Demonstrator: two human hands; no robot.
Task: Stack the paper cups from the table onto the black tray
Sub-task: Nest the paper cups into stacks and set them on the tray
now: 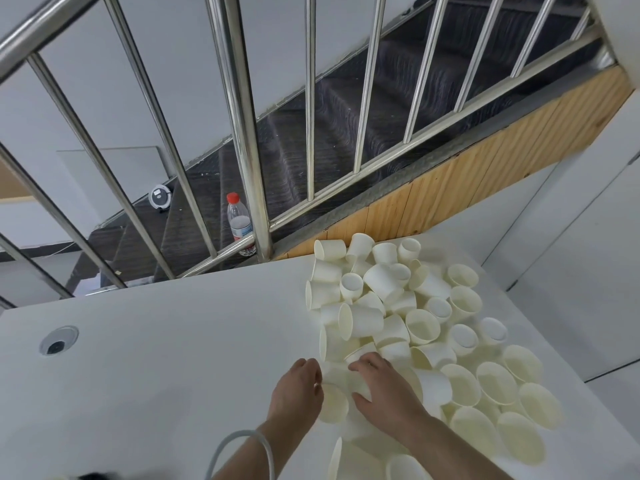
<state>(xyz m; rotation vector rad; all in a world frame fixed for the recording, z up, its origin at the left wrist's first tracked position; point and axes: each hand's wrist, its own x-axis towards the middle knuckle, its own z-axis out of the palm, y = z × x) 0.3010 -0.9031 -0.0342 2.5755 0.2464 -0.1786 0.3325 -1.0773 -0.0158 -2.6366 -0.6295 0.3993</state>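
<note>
right hand: lower centre of frame, fingers curled over a cup at the near edge of the pile, thumb against its side; looks like a grip.
left hand: just left of it, fingers bent toward another cup; fingertips touch its rim side, can't tell if it's a real hold.
paper cups: loose heap, centre to lower right, on the white table. Many on their sides, some upright, some mouth down, several overlapping.
black tray: not clearly in view. Dark blur at bottom left edge might be it, can't confirm.
progress: judged near the start; no stack visible, nearly the whole pile left.
surroundings: steel railing across the top, dark stairs behind, water bottle by a post, cable port at left of table.
obstruction: cups tangled; pulling one may roll neighbours. Grey cable loops over the left wrist.
</note>
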